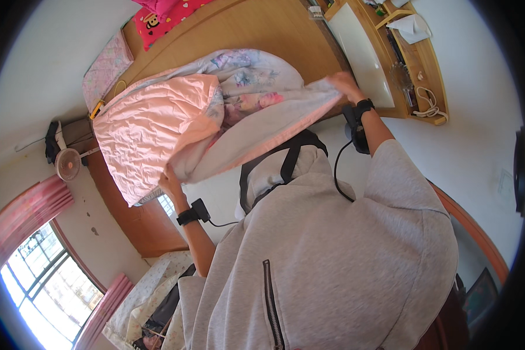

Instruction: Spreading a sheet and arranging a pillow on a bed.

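Note:
A pink quilt [157, 111] lies partly folded over on a wooden bed board, its other side pale with blue and pink flowers. My left hand [170, 182] is closed on the quilt's near edge, at the lower left. Off to the right, my right hand [345, 86] grips a corner of the same quilt and pulls that edge taut and raised off the board. The fingertips of both hands are partly hidden by cloth and slightly blurred. Each wrist wears a black strap with a small device and a cable.
Beyond the quilt is the wooden bed board [239, 29], with a red patterned pillow [163, 26] at its far end. Right of it stands a wooden shelf unit [429, 70] holding a white cable. A small fan [68, 164] and a window [52, 286] are at the left.

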